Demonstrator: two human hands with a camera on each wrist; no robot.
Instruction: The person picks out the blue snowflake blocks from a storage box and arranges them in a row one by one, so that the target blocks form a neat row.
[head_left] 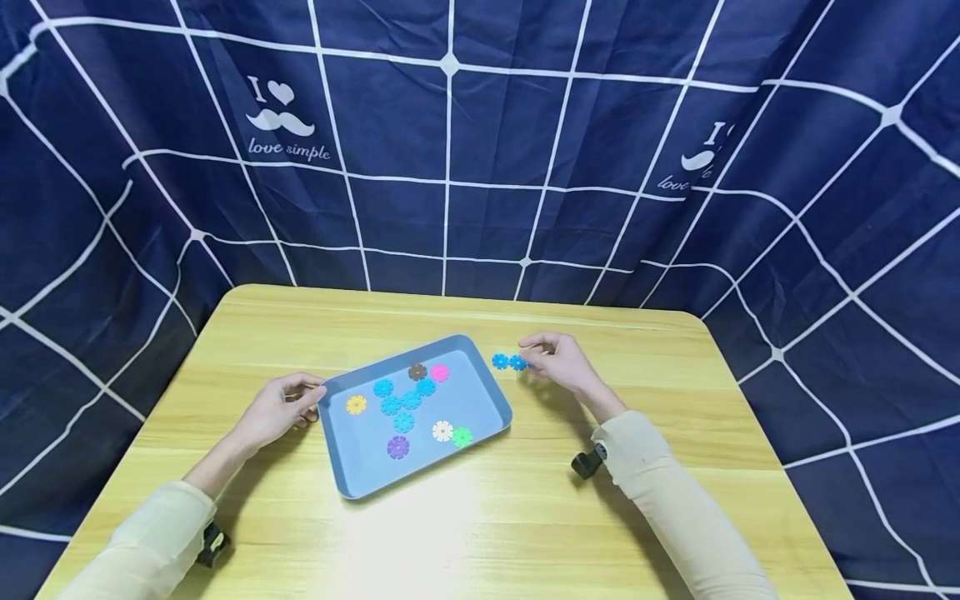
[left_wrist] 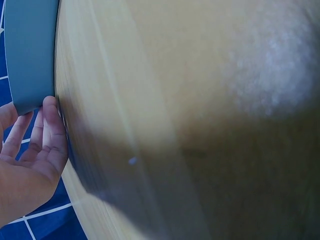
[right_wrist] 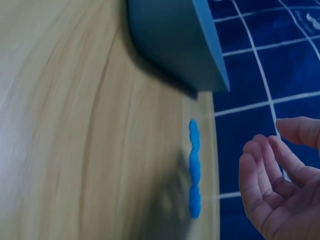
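Beyond tray (head_left: pixel 450 400), curtain (head_left: pixel 487 125): "love simple"; apparently twice.

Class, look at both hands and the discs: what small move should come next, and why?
Probably the right hand should reach into the tray for a light-blue disc. Its fingers look empty, a row of blue discs lies on the table, and the left hand holds the tray's corner, which may steady it.

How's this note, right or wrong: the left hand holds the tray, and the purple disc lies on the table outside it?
Wrong on the disc's place: the head view shows the purple disc inside the tray. The left hand does hold the tray.
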